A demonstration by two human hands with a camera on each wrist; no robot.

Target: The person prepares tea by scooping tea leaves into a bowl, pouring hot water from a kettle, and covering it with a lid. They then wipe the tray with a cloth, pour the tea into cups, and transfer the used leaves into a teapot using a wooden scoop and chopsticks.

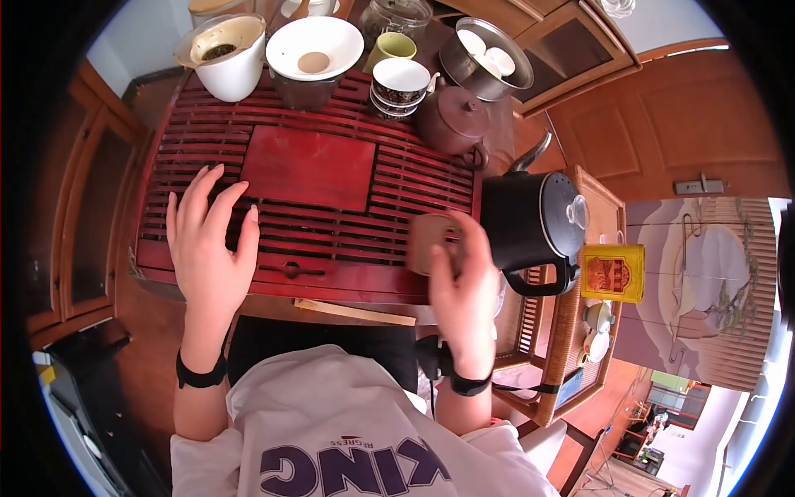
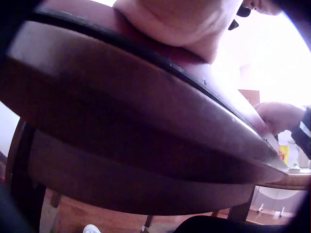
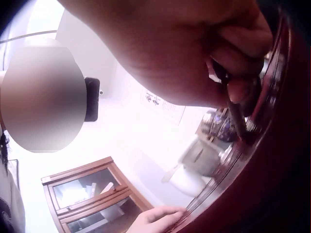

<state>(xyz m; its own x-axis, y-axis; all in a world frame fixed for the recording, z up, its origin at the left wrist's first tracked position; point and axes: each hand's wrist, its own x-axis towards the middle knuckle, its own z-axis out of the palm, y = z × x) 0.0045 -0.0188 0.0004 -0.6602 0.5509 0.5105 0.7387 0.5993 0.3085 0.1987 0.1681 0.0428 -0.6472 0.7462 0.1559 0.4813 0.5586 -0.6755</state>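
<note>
The tray (image 1: 310, 170) looks like glossy wood, the teapot (image 1: 451, 122) matt clay, the bowl (image 1: 465, 74) shiny metal

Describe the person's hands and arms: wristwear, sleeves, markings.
Left hand and right hand are ungloved, each with a black band at the wrist. Short white sleeves; the white shirt carries large dark purple-blue lettering, "KING".

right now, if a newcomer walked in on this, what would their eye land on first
Probably the big red slatted tea tray filling the middle of the head view, then the black kettle just right of it and the bright yellow tin farther right. Next, perhaps, the right grip near the tray's near right corner, holding a brownish thing too blurred to identify.
</note>
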